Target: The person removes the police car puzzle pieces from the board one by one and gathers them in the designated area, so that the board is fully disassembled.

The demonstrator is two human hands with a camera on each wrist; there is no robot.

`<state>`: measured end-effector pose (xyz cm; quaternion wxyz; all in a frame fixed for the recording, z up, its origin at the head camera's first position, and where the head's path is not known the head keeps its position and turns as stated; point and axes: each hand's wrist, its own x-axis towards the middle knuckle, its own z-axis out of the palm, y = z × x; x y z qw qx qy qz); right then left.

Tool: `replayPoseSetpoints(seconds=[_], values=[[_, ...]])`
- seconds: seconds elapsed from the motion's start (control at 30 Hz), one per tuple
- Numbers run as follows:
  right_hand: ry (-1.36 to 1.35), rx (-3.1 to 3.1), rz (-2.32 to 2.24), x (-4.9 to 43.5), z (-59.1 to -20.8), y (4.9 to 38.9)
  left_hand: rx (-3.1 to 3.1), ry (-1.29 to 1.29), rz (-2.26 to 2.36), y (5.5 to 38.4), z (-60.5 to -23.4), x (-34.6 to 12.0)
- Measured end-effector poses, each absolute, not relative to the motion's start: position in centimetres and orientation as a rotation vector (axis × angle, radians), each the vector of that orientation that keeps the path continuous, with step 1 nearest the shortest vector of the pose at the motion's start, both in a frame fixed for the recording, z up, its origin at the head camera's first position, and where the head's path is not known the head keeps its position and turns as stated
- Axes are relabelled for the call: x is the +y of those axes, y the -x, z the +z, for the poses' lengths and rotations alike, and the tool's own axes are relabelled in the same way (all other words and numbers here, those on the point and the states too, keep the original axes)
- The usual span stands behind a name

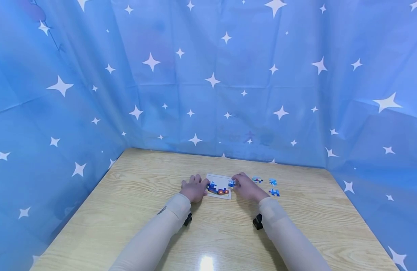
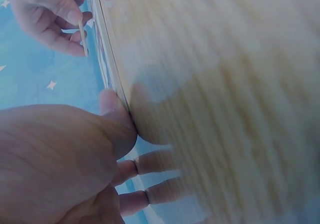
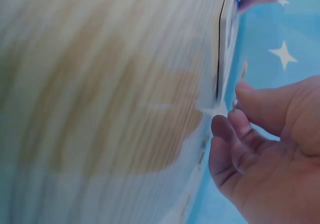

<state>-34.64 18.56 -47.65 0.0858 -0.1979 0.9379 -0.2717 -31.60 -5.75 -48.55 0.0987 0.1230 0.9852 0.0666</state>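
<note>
A white-framed jigsaw puzzle board (image 1: 222,182) lies flat on the table, with a partly filled picture in blue, red and orange along its left and lower part. My left hand (image 1: 194,189) rests at the board's left edge, its thumb (image 2: 117,121) against the rim and the other fingers reaching over the tabletop. Between thumb and fingertips, my right hand (image 1: 246,186) pinches a blue puzzle piece (image 1: 231,183) above the board's right side. In the left wrist view that puzzle piece (image 2: 83,37) shows edge-on, tilted and apart from the board.
Right of the board lie loose puzzle pieces: a multicoloured piece (image 1: 257,180), a small blue piece (image 1: 273,182) and another blue piece (image 1: 274,192). The wooden table (image 1: 154,169) ends at a blue star-patterned curtain (image 1: 194,98) behind and at both sides.
</note>
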Motion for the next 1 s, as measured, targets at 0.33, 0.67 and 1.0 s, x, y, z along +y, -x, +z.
replayPoseSetpoints(seconds=[0.33, 0.67, 1.0], values=[[0.568, 2.790, -0.808, 20.4, -47.4, 34.3, 2.926, -0.380, 0.211, 31.4, -48.3, -5.9], [0.589, 2.805, -0.789, 22.8, -47.8, 34.4, 2.918, -0.362, 0.188, 31.9, -48.8, -5.9], [0.578, 2.829, -0.753, 24.3, -47.5, 34.1, 2.926, -0.370, 0.193, 32.1, -49.3, -5.9]])
